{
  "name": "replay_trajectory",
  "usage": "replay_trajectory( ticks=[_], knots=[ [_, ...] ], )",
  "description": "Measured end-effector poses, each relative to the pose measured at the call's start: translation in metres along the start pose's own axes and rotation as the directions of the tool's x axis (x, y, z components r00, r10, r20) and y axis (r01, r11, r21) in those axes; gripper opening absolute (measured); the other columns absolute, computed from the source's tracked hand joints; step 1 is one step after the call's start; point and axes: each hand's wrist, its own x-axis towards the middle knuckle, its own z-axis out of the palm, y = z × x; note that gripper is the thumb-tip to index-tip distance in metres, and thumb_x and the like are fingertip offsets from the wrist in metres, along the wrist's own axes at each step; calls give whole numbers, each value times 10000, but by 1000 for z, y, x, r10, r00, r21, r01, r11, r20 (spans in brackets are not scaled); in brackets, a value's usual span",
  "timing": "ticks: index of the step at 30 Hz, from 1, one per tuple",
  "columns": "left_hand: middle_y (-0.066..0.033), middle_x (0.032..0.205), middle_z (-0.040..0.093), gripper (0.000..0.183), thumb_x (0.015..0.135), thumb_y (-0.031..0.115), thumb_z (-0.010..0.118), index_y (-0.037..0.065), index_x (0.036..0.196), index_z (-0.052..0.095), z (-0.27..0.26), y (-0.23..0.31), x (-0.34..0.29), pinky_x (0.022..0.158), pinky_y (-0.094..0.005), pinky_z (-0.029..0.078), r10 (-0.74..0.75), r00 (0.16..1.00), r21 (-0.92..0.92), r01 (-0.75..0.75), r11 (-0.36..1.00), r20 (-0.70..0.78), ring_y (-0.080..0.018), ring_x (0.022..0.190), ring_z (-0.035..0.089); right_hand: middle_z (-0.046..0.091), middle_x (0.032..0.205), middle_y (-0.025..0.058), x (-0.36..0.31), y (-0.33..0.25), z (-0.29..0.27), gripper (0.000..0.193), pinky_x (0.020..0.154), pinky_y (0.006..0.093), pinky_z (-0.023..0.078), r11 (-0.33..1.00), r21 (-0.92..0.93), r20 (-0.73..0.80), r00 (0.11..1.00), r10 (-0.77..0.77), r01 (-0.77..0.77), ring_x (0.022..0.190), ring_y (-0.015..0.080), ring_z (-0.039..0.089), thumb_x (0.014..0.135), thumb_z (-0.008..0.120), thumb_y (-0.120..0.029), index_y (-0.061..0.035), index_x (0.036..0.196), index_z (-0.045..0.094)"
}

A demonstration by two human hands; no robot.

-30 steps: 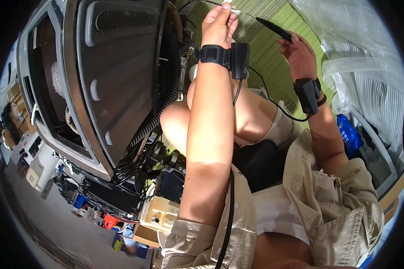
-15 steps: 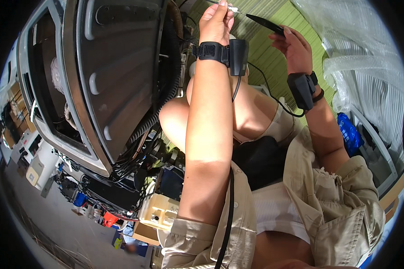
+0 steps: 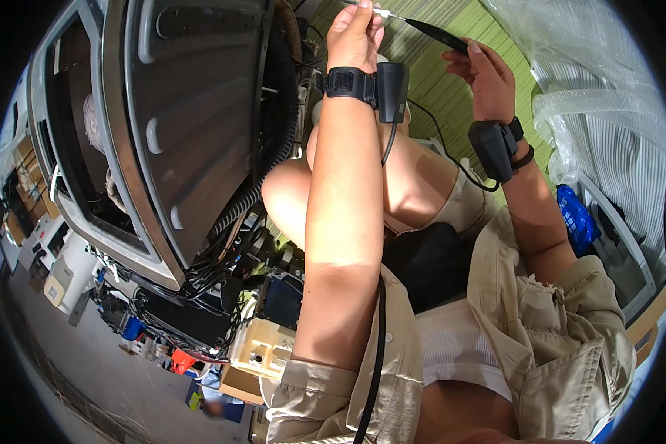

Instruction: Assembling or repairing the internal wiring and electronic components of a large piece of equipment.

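Note:
My left hand (image 3: 353,37) is at the top of the view, thumb and fingers pinched on a thin dark cable. A small white connector (image 3: 382,12) pokes out past its fingertips. My right hand (image 3: 487,78), to the right, is closed round the thick end of a slim black tapered tool (image 3: 436,35). The tool's thin metal tip points left at the connector; whether they touch I cannot tell. Each wrist wears a black strap with a boxy module, such as the left module (image 3: 392,92).
A large grey metal machine housing (image 3: 200,111) stands close on my left, with bundled cables (image 3: 214,277) below it. Bubble wrap (image 3: 599,111) and a blue plastic bag (image 3: 576,218) lie to the right. Green striped carpet (image 3: 451,96) is beneath my hands. Another person (image 3: 213,399) shows at the lower left.
Both hands have shifted only very slightly, keeping the cable and the black tool. At the lower left, more of the other person has come into sight.

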Motion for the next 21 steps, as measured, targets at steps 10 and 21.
replay_trajectory(
  ticks=[10, 21],
  knots=[
    [-37, 729, 560, 74, 852, 94, 499, 34, 872, 539, -2, 0, 1, 551, -209, 442, 17, 1000, -37, -17, 999, 17, -121, 640, 537, 629, 809, 149, 0, -1, 1, 267, 690, 263, 470, 1000, 5, 0, 1000, -3, 3, 688, 174, 599, 838, 522, -204, 39, 941, 556],
    [-41, 685, 514, 91, 868, 99, 462, 26, 849, 513, -6, 0, 3, 562, -222, 446, -19, 993, -84, 29, 996, 113, -116, 592, 491, 626, 814, 155, 0, -1, 2, 283, 692, 268, 472, 999, 30, 1, 1000, 23, -23, 697, 185, 601, 839, 527, -209, 47, 957, 544]
  ],
)
